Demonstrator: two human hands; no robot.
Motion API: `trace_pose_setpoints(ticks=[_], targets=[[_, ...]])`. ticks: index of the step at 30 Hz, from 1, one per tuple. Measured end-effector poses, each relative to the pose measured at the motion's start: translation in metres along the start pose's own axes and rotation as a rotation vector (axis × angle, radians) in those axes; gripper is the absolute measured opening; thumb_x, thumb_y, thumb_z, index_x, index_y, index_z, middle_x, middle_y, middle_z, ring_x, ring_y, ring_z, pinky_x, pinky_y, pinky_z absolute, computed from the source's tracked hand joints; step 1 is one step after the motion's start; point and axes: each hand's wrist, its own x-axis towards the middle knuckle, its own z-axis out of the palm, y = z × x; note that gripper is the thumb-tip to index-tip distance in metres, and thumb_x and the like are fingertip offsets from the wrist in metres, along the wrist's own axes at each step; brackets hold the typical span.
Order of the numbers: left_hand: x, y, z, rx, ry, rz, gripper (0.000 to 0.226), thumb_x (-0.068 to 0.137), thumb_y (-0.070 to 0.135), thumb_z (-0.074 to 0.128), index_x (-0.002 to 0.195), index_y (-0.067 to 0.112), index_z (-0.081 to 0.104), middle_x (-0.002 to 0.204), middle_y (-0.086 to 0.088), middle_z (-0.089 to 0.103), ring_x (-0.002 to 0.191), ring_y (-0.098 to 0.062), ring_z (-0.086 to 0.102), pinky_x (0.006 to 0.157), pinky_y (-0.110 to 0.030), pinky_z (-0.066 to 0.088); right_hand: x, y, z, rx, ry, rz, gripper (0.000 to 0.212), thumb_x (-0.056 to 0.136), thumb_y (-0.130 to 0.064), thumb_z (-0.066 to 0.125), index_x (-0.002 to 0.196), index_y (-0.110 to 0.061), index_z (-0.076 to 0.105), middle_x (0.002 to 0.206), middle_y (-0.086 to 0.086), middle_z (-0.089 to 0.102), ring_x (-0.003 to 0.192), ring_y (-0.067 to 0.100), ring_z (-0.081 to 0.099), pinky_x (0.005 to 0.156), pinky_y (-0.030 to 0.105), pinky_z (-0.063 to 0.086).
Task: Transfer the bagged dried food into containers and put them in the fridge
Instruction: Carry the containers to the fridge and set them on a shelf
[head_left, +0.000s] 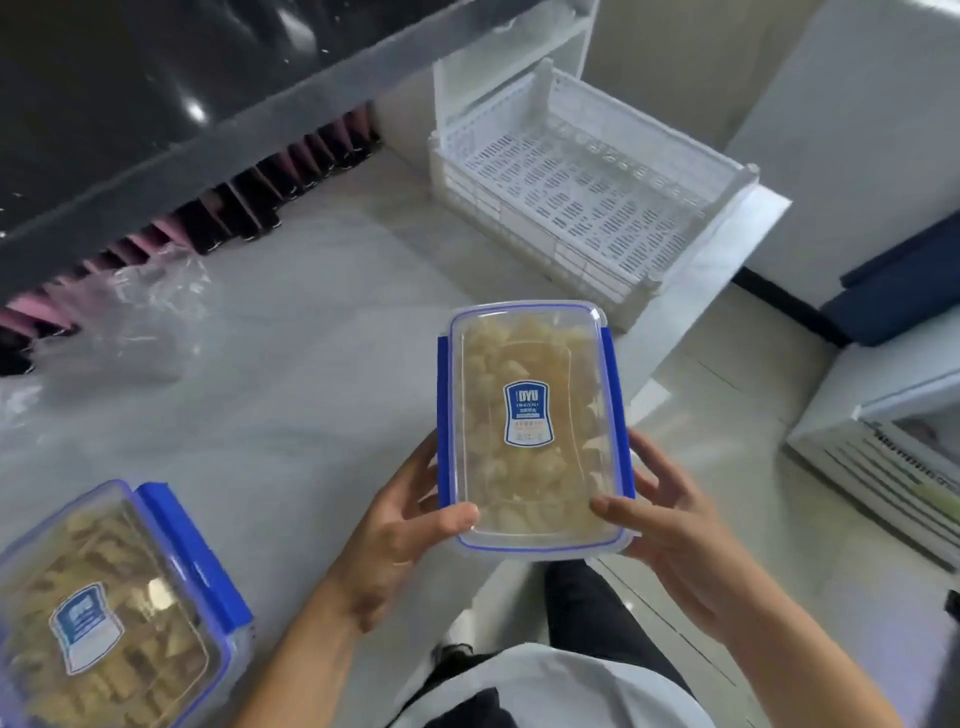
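Clearly the counter (311, 322) is the largest thing here, its right edge dropping off just past the white slatted crate (587, 192), with open floor beyond toward what may be the fridge's lower grille at far right, though that is hard to tell. Held above that edge is the lidded container (535, 426) of pale dried food, blue side clips down. A second filled container (104, 608) sits at the counter's near left corner, an emptied plastic bag (130, 317) behind it. The left hand (400, 525) and right hand (670, 519) each grip the near end, thumbs on the lid. Carrying it level and swinging rightward should keep it clear of the crate.
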Motion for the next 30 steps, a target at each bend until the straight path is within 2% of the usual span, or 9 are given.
trace_pose_setpoints(ticks=[2, 6, 10, 14, 17, 21, 24, 26, 30], targets=[[0.005, -0.003, 0.017, 0.053, -0.127, -0.033, 0.075, 0.081, 0.02, 0.072, 0.147, 0.039, 0.044, 0.144, -0.001, 0.058, 0.131, -0.029, 0.056, 0.107, -0.065, 0.041, -0.031, 0.013, -0.017, 0.05, 0.105, -0.021, 0.081, 0.066, -0.004, 0.077, 0.139, -0.031, 0.054, 0.125, 0.012, 0.069, 0.109, 0.038, 0.069, 0.093, 0.058, 0.054], [0.01, -0.005, 0.082, 0.125, -0.301, -0.069, 0.071, 0.082, 0.019, 0.07, 0.145, 0.041, 0.046, 0.138, -0.003, 0.062, 0.125, -0.03, 0.061, 0.107, -0.058, 0.045, -0.09, 0.026, -0.064, 0.151, 0.268, -0.074, 0.084, 0.063, -0.008, 0.082, 0.139, -0.031, 0.055, 0.128, 0.013, 0.068, 0.111, 0.04, 0.068, 0.094, 0.059, 0.051], [0.023, -0.01, 0.149, 0.199, -0.419, -0.139, 0.075, 0.077, 0.023, 0.075, 0.143, 0.046, 0.047, 0.135, 0.0, 0.064, 0.121, -0.028, 0.064, 0.106, -0.059, 0.046, -0.136, 0.04, -0.112, 0.279, 0.398, -0.139, 0.078, 0.063, -0.006, 0.08, 0.135, -0.031, 0.06, 0.124, 0.015, 0.069, 0.106, 0.04, 0.07, 0.076, 0.046, 0.06], [0.047, -0.01, 0.222, 0.251, -0.473, -0.196, 0.073, 0.075, 0.02, 0.075, 0.139, 0.045, 0.05, 0.131, 0.003, 0.068, 0.116, -0.025, 0.067, 0.102, -0.054, 0.051, -0.16, 0.045, -0.164, 0.378, 0.49, -0.175, 0.077, 0.066, -0.008, 0.078, 0.136, -0.032, 0.056, 0.123, 0.015, 0.07, 0.106, 0.038, 0.07, 0.081, 0.05, 0.059], [0.071, -0.012, 0.284, 0.291, -0.573, -0.244, 0.074, 0.075, 0.021, 0.077, 0.142, 0.037, 0.049, 0.133, -0.002, 0.066, 0.119, -0.029, 0.066, 0.099, -0.053, 0.052, -0.175, 0.043, -0.209, 0.444, 0.591, -0.21, 0.083, 0.059, -0.017, 0.086, 0.134, -0.036, 0.056, 0.118, 0.013, 0.072, 0.099, 0.034, 0.073, 0.083, 0.05, 0.055], [0.105, -0.021, 0.375, 0.339, -0.68, -0.251, 0.069, 0.077, 0.018, 0.075, 0.14, 0.036, 0.051, 0.131, -0.004, 0.067, 0.117, -0.03, 0.066, 0.087, -0.04, 0.056, -0.2, 0.038, -0.281, 0.488, 0.666, -0.277, 0.086, 0.057, -0.021, 0.087, 0.134, -0.038, 0.055, 0.121, 0.009, 0.072, 0.103, 0.032, 0.072, 0.088, 0.052, 0.053], [0.121, -0.031, 0.433, 0.362, -0.742, -0.26, 0.069, 0.079, 0.016, 0.075, 0.14, 0.036, 0.051, 0.131, -0.005, 0.067, 0.118, -0.031, 0.066, 0.092, -0.044, 0.056, -0.215, 0.035, -0.333, 0.501, 0.693, -0.3, 0.081, 0.068, -0.016, 0.084, 0.14, -0.034, 0.052, 0.124, 0.012, 0.07, 0.109, 0.036, 0.069, 0.095, 0.058, 0.052], [0.131, -0.036, 0.463, 0.371, -0.765, -0.271, 0.067, 0.08, 0.014, 0.073, 0.14, 0.035, 0.052, 0.13, -0.006, 0.068, 0.117, -0.03, 0.066, 0.092, -0.043, 0.056, -0.222, 0.031, -0.36, 0.494, 0.7, -0.302, 0.073, 0.077, -0.009, 0.079, 0.14, -0.032, 0.052, 0.124, 0.013, 0.07, 0.109, 0.036, 0.069, 0.087, 0.052, 0.056], [0.153, -0.035, 0.508, 0.415, -0.8, -0.302, 0.065, 0.081, 0.014, 0.072, 0.139, 0.036, 0.053, 0.127, -0.009, 0.07, 0.114, -0.031, 0.068, 0.096, -0.047, 0.055, -0.227, 0.02, -0.395, 0.517, 0.725, -0.299, 0.069, 0.074, -0.01, 0.078, 0.135, -0.035, 0.057, 0.12, 0.013, 0.072, 0.105, 0.035, 0.07, 0.079, 0.045, 0.057]])
